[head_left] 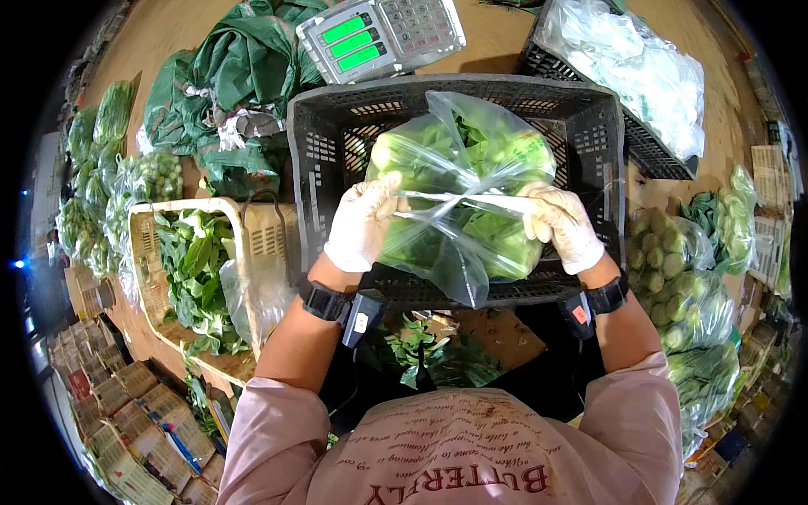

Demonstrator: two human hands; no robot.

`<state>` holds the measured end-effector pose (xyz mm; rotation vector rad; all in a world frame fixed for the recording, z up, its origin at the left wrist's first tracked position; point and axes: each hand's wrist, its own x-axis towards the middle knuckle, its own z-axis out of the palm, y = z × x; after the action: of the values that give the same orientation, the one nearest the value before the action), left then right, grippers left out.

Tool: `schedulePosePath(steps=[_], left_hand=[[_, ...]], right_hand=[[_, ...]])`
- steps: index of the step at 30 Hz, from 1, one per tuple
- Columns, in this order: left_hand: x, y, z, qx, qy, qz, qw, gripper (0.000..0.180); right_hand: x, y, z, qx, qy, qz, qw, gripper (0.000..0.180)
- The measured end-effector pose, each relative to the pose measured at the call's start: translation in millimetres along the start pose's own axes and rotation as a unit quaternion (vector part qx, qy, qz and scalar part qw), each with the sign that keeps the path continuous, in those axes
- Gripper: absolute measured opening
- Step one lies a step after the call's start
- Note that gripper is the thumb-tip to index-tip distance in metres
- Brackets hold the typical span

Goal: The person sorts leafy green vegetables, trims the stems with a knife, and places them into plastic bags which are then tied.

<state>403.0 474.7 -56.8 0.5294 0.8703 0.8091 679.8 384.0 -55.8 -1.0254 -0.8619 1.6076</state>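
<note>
A clear plastic bag [421, 164] full of pale-stemmed leafy greens lies in a black plastic crate [310, 172] in front of me. Its top is gathered into strips that cross over the middle of the bag. My left hand [362, 223], in a white glove, pinches the strip on the left side. On the right, my right hand [562, 223], also gloved, has its fingers closed round the other strip. Both strips are stretched nearly straight between my hands, low over the greens.
Beyond the crate stand a weighing scale [383, 38] with lit green displays and a heap of green sacking [244, 63]. A cream basket [268, 223] of leafy greens is at left. Clear bags [623, 59] fill another crate at far right; bagged vegetables [673, 286] lie nearer.
</note>
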Motion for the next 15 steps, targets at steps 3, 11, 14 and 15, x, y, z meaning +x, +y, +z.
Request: schedulePosePath(steps=[3,11,14,15], left_hand=[[-1,5,-5,-0.165,-0.184,-0.065,0.967,0.019],[-8,-1,24,0.2,-0.28,0.069,0.936,0.043],[-10,-3,27,0.203,-0.322,0.09,0.92,0.041],[-10,3,32,0.209,-0.286,-0.026,0.935,0.047]], right_hand=[[6,6,13,0.11,-0.011,0.066,0.992,0.04],[14,-11,63,0.107,-0.07,0.27,0.954,0.046],[14,-1,64,0.106,-0.102,0.278,0.949,0.036],[16,-3,65,0.055,-0.102,0.271,0.956,0.037]])
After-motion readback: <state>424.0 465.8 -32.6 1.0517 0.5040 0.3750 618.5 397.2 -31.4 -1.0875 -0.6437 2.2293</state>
